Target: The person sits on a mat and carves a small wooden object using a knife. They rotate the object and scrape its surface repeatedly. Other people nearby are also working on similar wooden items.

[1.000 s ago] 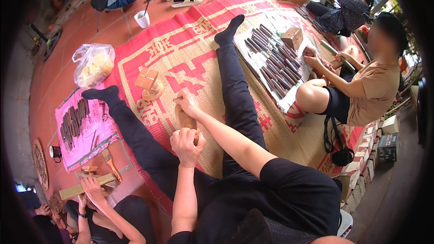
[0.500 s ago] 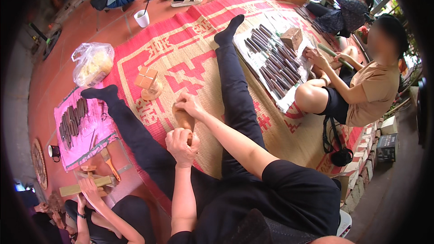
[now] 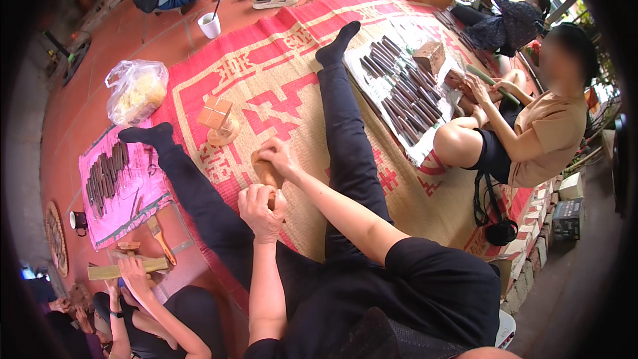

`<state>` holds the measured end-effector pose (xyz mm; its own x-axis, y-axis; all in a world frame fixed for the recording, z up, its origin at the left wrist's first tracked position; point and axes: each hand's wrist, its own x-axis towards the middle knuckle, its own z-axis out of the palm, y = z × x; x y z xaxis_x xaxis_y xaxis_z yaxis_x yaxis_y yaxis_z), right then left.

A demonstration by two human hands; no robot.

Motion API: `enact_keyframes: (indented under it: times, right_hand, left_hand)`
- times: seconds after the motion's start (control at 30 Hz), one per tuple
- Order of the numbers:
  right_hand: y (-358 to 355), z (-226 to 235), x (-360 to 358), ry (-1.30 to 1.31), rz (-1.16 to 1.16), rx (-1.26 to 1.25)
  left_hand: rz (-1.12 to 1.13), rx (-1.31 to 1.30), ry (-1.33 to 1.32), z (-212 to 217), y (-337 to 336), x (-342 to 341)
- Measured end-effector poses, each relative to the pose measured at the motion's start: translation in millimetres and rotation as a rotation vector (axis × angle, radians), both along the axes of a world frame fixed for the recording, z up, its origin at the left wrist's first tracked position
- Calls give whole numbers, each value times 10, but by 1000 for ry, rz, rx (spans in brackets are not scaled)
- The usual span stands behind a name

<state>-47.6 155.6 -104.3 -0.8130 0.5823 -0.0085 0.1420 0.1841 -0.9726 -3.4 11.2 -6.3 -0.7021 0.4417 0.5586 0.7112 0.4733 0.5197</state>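
The lower end of the brown wooden piece (image 3: 267, 174), lying at centre on the woven mat (image 3: 292, 93), is clenched by the left hand (image 3: 260, 209) while its top, toward 12 o'clock, is closed on by the right hand (image 3: 279, 157), so a slip could be caused by uneven pressure, and the small wooden stand (image 3: 217, 119) at 11 o'clock could be knocked.

Person wears a black short-sleeved top, sleeve ending above the elbow on the right arm; both forearms bare. Long black trousers cover both legs down to black socks. Left hand (image 3: 260, 207) and right hand (image 3: 280, 157) bare, no gloves, no rings or watch visible. Dark fabric bunches at the lap near the lower edge.
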Motion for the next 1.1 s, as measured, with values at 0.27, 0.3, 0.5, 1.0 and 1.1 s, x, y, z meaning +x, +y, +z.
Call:
enact_keyframes:
  times: [0.27, 0.3, 0.5, 1.0, 1.1]
  right_hand:
    - [232, -191, -175, -174, -254, -123]
    - [211, -92, -133, -163, -230, -180]
    - [-59, 49, 74, 37, 21, 119]
    - [-81, -13, 104, -55, -104, -2]
    - [40, -77, -57, -117, -240, -85]
  left_hand:
    - [-19, -5, 13, 19, 87, 5]
    - [-4, 3, 18, 16, 51, -7]
    - [-3, -2, -15, 56, 1, -59]
    - [56, 40, -67, 39, 41, -90]
    - [40, 24, -75, 63, 41, -89]
